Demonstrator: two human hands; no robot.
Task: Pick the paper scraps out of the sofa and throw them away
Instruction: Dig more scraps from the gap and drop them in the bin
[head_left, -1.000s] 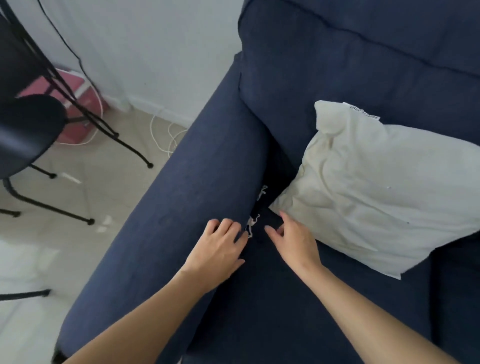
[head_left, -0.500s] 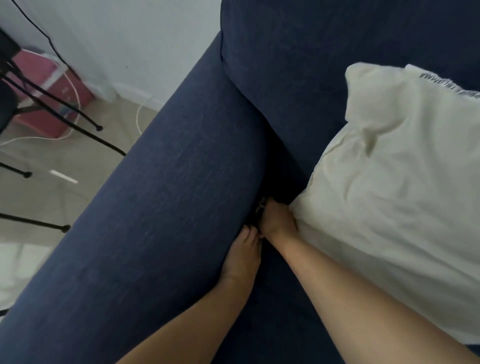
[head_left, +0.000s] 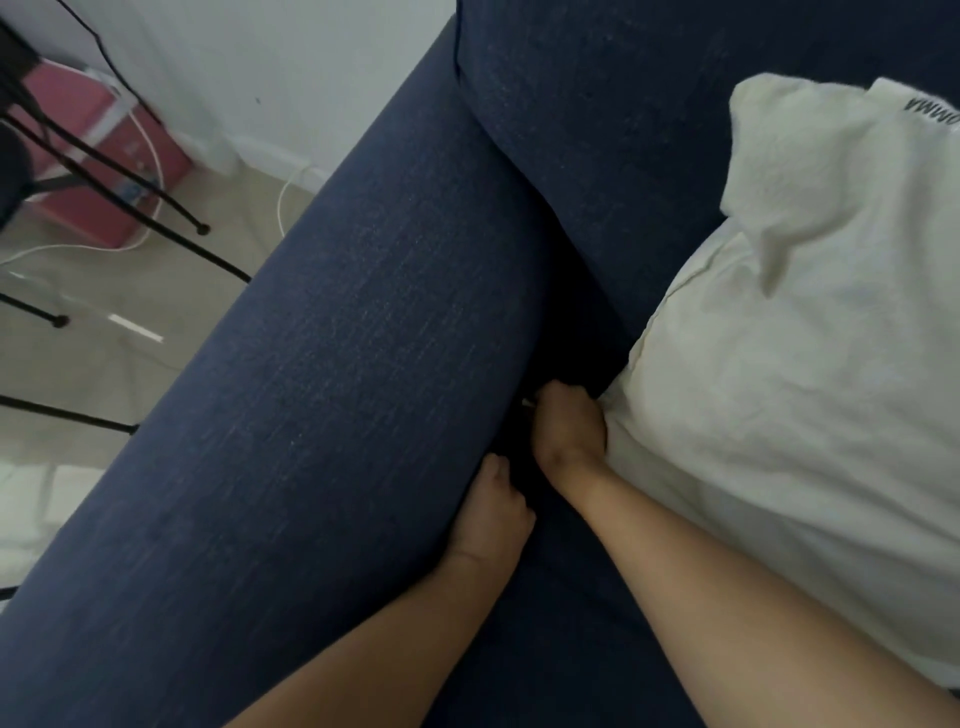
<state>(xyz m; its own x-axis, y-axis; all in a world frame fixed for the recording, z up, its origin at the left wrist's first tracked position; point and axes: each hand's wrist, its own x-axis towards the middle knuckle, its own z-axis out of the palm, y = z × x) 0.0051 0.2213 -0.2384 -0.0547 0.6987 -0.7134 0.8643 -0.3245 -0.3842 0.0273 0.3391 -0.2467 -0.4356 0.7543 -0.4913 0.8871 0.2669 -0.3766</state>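
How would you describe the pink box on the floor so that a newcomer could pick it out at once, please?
Start at the dark blue sofa armrest and look left to the floor by the white wall. The pink box sits there behind thin black metal legs. It is the only pink thing, with a white cable looped across it.

A white wall (head_left: 291, 67) is meeting a beige floor (head_left: 88, 364); black chair legs (head_left: 156, 208) are standing by a pink box (head_left: 93, 171) and white cable (head_left: 283, 202).
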